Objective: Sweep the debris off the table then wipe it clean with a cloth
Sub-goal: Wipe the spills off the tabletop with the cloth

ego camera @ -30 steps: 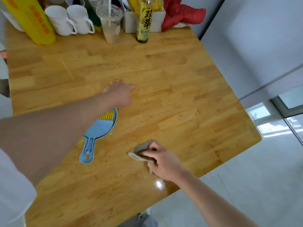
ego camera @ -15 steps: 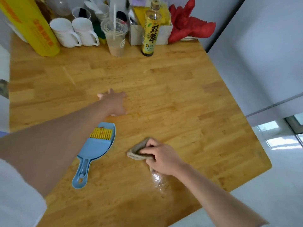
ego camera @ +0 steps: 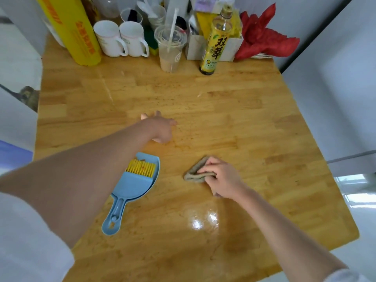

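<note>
One folded cloth [ego camera: 195, 173] lies near the table's [ego camera: 264, 129] middle, gripped under your right hand's [ego camera: 221, 178] curled fingers; your left hand [ego camera: 160, 129] rests flat with relaxed fingers, beyond the blue dustpan [ego camera: 132, 186] holding a yellow brush [ego camera: 140, 168]

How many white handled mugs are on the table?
2. One white ceramic mug stands at the table's far edge beside the yellow roll; the second touches its right side. Clutter behind may hide others.
</note>
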Available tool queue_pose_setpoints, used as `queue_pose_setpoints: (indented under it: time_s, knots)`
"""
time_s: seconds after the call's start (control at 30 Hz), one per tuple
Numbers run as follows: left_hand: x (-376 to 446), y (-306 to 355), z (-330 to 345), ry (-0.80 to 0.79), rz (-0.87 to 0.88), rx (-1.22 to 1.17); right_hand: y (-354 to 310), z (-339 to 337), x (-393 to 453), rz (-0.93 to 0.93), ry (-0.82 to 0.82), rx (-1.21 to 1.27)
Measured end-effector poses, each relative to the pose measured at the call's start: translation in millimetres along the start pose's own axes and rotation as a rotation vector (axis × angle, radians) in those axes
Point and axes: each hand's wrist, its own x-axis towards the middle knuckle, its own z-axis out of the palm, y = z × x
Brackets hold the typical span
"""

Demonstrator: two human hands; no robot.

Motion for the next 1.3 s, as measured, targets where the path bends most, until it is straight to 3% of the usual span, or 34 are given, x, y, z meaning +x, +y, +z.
queue_pose_setpoints:
  time_s: [0.1,0.17,0.23,0.37,0.5,0.57,0.63,0.7,0.73,0.8,0.9,0.97,1.03,1.1,1.17,1.23,1.3]
  knots:
    - [-0.6,-0.1,3.3,0.031,0.016,0.011,21.1,-27.9,67.1,0.36,0.311,-0.08]
    - [1.5,-1.8,5.2,0.038,0.004,0.022,12.9,-26.3,93.7,0.445,0.404,-0.163]
    - [3.5,-2.6,5.9,0.028,-0.01,0.021,-7.8,-6.3,81.4,0.322,0.375,-0.228]
    - [7.0,-6.2,9.3,0.003,0.009,0.048,-44.7,69.0,-55.4,-0.083,0.217,-0.125]
    - [-2.5,-12.3,19.3,0.055,0.094,0.016,-67.4,109.1,-154.4,-0.193,-0.063,-0.019]
    - [-15.9,-20.9,32.8,0.137,0.128,-0.041,-51.0,90.4,-145.4,-0.027,0.026,-0.07]
    - [-33.5,-29.7,50.9,0.223,0.114,-0.058,-28.7,63.4,-122.6,0.349,0.255,0.003]
    - [-56.8,-38.0,69.6,0.239,0.024,-0.079,-22.7,55.1,-100.6,0.7,0.459,0.103]
    - [-69.4,-43.6,77.4,0.209,-0.05,-0.099,-35.0,61.2,-92.9,0.74,0.492,0.094]
    - [-94.4,-51.8,93.5,0.148,-0.176,-0.147,-68.6,97.2,-85.6,0.543,0.426,0.045]
    - [-101.8,-57.3,117.9,0.162,-0.204,-0.252,-133.2,146.0,-109.5,0.068,0.146,0.026]
    - [-101.2,-50.5,126.7,0.22,-0.175,-0.254,-141.9,148.6,-124.5,-0.008,0.049,0.041]
    - [-98.9,-41.8,129.5,0.273,-0.169,-0.236,-126.1,132.6,-131.4,0.108,0.012,0.13]
    - [-94.7,-36.7,127.4,0.289,-0.192,-0.211,-104.5,105.1,-132.9,0.353,0.133,0.367]
    - [-91.4,-30.0,122.3,0.31,-0.198,-0.185,-88.2,77.1,-137.2,0.553,0.383,0.57]
    - [-89.0,-15.5,113.4,0.339,-0.173,-0.149,-77.0,63.6,-140.1,0.624,0.543,0.673]
    - [-88.7,12.2,103.6,0.339,-0.127,-0.129,-71.5,59.9,-144.2,0.623,0.555,0.718]
